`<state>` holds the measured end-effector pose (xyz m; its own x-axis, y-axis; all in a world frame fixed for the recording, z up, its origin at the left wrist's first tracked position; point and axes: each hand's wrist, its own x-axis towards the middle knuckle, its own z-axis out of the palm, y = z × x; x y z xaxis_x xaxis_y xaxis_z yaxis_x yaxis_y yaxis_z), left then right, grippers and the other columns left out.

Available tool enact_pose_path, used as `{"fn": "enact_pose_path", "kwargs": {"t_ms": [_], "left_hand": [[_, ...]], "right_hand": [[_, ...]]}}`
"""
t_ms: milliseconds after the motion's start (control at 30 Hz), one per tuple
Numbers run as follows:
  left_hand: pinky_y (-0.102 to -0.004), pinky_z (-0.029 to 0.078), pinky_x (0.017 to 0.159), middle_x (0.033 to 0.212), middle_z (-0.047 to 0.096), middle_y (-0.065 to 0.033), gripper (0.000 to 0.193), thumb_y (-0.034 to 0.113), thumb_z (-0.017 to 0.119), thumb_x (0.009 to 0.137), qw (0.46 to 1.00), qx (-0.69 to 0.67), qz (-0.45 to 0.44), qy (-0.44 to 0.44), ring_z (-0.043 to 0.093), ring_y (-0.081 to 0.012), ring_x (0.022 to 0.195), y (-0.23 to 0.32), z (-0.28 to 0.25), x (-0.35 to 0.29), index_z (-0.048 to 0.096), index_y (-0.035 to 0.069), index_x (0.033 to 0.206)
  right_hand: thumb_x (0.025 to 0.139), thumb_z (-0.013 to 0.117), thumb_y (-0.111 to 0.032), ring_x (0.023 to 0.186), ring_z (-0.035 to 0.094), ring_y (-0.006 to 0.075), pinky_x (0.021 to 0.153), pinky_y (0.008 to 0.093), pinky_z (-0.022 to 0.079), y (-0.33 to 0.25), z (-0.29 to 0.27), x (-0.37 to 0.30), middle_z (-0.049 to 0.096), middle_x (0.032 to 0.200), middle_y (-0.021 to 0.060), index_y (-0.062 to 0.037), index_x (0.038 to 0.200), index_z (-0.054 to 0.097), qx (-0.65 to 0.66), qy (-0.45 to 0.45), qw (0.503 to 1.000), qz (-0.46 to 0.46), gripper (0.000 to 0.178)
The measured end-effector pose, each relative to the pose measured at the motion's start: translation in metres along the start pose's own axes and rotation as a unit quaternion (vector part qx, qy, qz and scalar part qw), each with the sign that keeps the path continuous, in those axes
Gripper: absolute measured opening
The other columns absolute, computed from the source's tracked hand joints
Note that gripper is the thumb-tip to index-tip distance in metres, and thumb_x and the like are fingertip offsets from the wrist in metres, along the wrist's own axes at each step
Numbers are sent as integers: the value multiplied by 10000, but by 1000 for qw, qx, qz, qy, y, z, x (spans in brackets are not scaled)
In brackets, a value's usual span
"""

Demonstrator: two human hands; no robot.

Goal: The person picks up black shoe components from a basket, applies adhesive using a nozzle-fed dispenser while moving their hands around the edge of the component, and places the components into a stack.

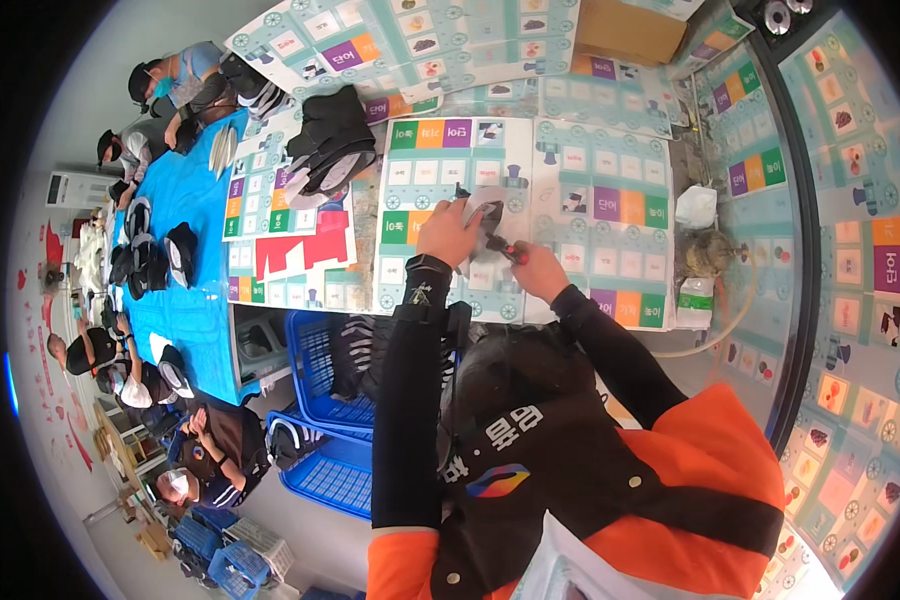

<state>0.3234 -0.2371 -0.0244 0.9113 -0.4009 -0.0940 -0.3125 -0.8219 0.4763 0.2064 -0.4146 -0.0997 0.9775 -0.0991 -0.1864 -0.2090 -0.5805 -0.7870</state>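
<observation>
My left hand is over the patterned sheet on the worktable, its fingers closed on a grey and black curved piece. That piece looks like a shoe part, but its exact kind is unclear. My right hand, to the right and slightly nearer me, grips a small black tool with a red part. Its tip points left toward the curved piece; whether they touch I cannot tell. Up and to the left lies a stack of black pieces with grey rims.
Blue plastic baskets with dark pieces stand below the table at left. A long blue-covered table holds more dark pieces, with several people along it. A pale hose curves at right, beside a green-and-white packet. A cardboard box stands behind.
</observation>
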Motion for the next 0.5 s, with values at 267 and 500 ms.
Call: {"fn": "enact_pose_path", "kwargs": {"t_ms": [267,500], "left_hand": [[-503,535,862,1106,672,-213,434,430,600,994,1000,-13,1,23,661,-433,1009,-11,-1,-10,659,38,1169],[-507,538,869,1135,664,-215,390,347,606,970,999,-30,-15,15,660,-433,1021,-2,-4,-15,655,46,1213]], "right_hand": [[851,579,-150,843,628,514,744,601,480,2,0,-9,664,831,291,-42,980,654,-5,29,999,41,184],[842,588,-145,883,628,512,790,578,493,4,4,-11,668,868,298,-21,987,655,0,-1,999,39,202]]}}
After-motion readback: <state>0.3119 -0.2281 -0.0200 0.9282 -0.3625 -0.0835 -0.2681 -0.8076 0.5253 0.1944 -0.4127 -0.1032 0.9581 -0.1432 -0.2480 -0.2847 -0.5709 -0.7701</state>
